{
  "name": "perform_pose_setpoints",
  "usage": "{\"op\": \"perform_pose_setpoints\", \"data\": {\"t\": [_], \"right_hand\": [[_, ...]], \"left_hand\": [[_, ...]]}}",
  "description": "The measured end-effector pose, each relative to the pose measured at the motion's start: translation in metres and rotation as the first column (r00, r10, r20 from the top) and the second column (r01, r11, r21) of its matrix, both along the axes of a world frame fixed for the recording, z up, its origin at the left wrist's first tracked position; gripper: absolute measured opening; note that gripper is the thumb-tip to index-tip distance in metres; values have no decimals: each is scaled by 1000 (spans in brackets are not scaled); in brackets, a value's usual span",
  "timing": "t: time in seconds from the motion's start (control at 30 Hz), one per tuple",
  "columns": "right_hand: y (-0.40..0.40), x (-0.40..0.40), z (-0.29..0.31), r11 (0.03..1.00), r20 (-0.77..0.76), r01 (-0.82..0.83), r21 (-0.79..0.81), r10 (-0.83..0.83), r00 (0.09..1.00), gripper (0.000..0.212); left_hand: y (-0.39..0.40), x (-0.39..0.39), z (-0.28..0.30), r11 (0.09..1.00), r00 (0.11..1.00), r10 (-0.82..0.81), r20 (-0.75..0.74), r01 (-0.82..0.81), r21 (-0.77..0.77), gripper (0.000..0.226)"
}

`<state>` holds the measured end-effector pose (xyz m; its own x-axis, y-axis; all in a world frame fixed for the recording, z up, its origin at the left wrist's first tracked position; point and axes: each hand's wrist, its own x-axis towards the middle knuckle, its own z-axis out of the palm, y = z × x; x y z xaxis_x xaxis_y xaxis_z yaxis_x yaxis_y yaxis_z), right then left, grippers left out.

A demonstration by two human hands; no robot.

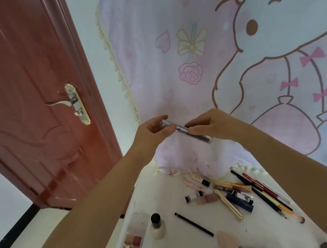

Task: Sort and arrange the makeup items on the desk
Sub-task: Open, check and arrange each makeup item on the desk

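A: What is filling the frame?

B: A cartoon curtain point(222, 54) is hanging across the upper right, a red door point(26, 89) is standing at the left, and the white counter point(168, 201) is lying at lower centre.

A: And the hands?

B: Left hand point(151, 130) and right hand point(210, 125) are holding a silver makeup tube point(186, 130) mid-frame above the counter, fingers pinching each end.

A: On the counter?

B: An eyeshadow palette point(132, 244), a foundation bottle point(157, 225) and a black pencil point(193, 224) are lying at the bottom.

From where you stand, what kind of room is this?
Probably a bedroom or a private room at home: a white desk covered with makeup, a pink cartoon curtain behind it, and a red-brown wooden door with a lever handle.
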<state>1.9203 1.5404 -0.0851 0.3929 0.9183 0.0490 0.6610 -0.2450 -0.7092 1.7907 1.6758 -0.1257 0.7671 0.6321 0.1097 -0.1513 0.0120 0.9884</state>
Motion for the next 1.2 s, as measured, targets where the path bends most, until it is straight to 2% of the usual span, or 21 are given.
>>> {"op": "perform_pose_setpoints", "data": {"t": [0.37,0.5,0.6,0.67,0.8,0.9,0.97,1.1,1.2], "right_hand": [[3,3,0,996,82,-69,-54,73,994,20],[0,7,-1,998,-66,-29,50,32,997,21],[4,13,-2,1000,-44,-16,-11,16,999,25],[5,14,-3,1000,-125,-1,-4,0,992,25],[6,10,-17,999,-392,40,3,-35,919,20],[6,4,-39,976,-549,216,7,-177,817,25],[2,0,-58,951,-628,304,-50,-267,731,26],[-10,-13,-111,926,-613,287,-244,-377,694,39],[-17,-22,-159,864,-615,369,-343,-504,607,52]], "left_hand": [[2,-3,-1,999,1000,-21,-1,21,33,35],[3,-8,2,993,997,-77,21,74,91,45],[1,-11,4,991,993,-113,24,111,76,40],[2,-14,3,989,990,-144,5,144,42,42],[1,-26,-9,989,989,-127,-74,121,-79,45],[-7,-36,-29,985,992,-53,-116,33,-167,45],[-19,-43,-51,978,987,-7,-161,-27,-209,45],[-53,-60,-105,927,964,78,-253,-164,-338,48],[-77,-71,-147,864,943,96,-318,-238,-444,51]]}}
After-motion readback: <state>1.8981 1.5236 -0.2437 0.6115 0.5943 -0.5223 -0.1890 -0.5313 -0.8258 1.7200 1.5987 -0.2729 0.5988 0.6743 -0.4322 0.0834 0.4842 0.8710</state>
